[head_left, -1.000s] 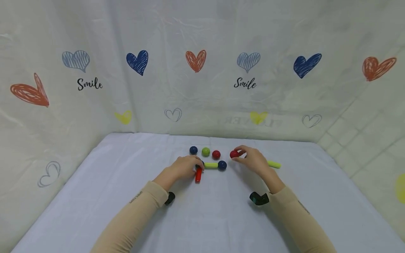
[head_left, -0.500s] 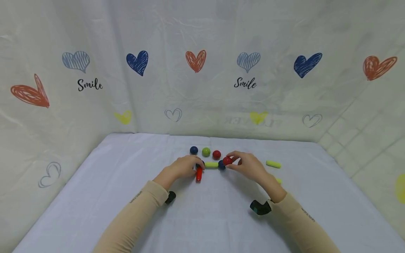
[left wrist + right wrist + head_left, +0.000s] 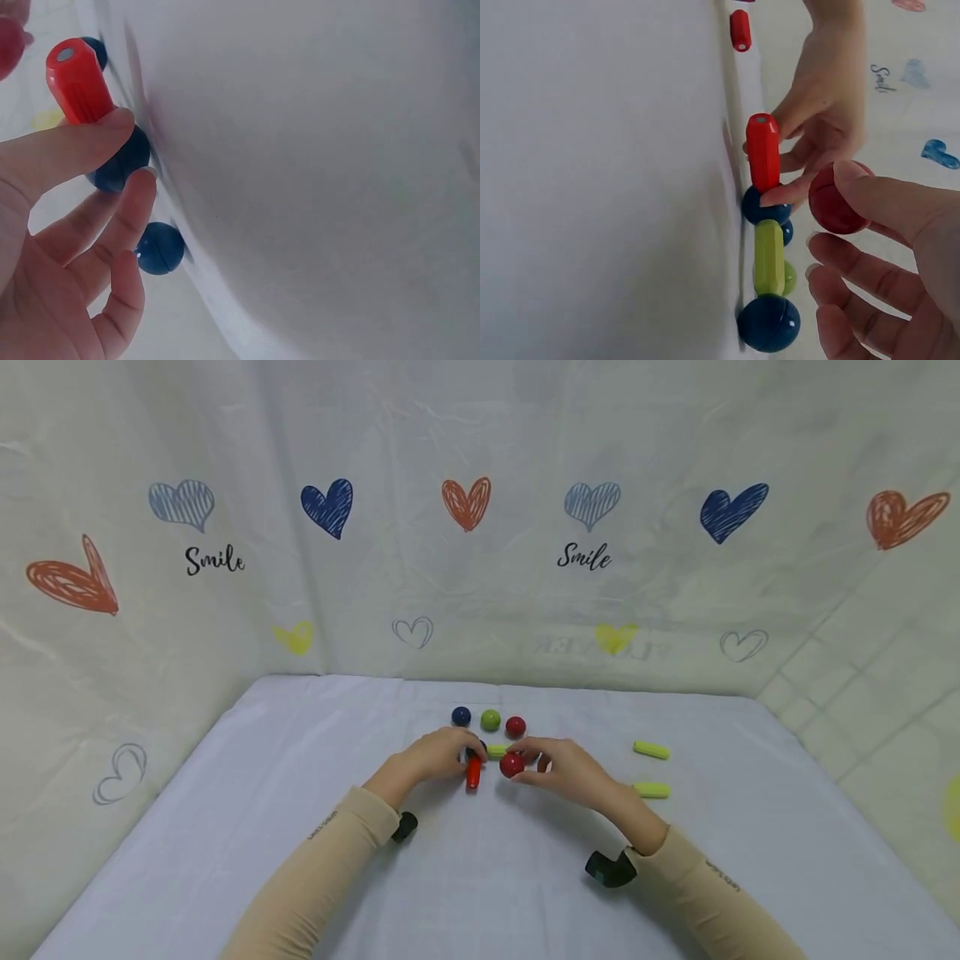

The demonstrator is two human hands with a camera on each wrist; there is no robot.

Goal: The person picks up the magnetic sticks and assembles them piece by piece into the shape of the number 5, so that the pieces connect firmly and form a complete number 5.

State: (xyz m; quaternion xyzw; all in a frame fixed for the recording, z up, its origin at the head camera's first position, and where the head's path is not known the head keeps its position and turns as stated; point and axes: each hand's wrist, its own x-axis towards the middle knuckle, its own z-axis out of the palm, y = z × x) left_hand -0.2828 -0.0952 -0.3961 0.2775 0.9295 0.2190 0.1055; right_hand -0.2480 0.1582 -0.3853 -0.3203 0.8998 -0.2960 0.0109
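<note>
My left hand (image 3: 441,755) pinches a blue ball (image 3: 120,166) between thumb and fingers. A red rod (image 3: 473,773) with a small metal disc in its end is joined to that ball and points toward me. From the same ball, a lime-green rod (image 3: 769,256) runs to a second blue ball (image 3: 769,323), largely hidden behind my right hand in the head view. My right hand (image 3: 564,770) holds a red ball (image 3: 512,765) between thumb and fingers, in front of the green rod. In the right wrist view, this ball (image 3: 837,199) is apart from the red rod's free end.
Behind the hands, a blue ball (image 3: 461,717), a green ball (image 3: 491,720) and a red ball (image 3: 515,727) stand in a row. Two lime-green rods (image 3: 651,749) lie at the right. Another red rod (image 3: 740,30) lies beyond the left hand. A white cloth covers the table.
My right hand has carried the red ball leftward and toward me, past the second blue ball to near the red rod. Both green rods at right are now uncovered. The left hand keeps its hold.
</note>
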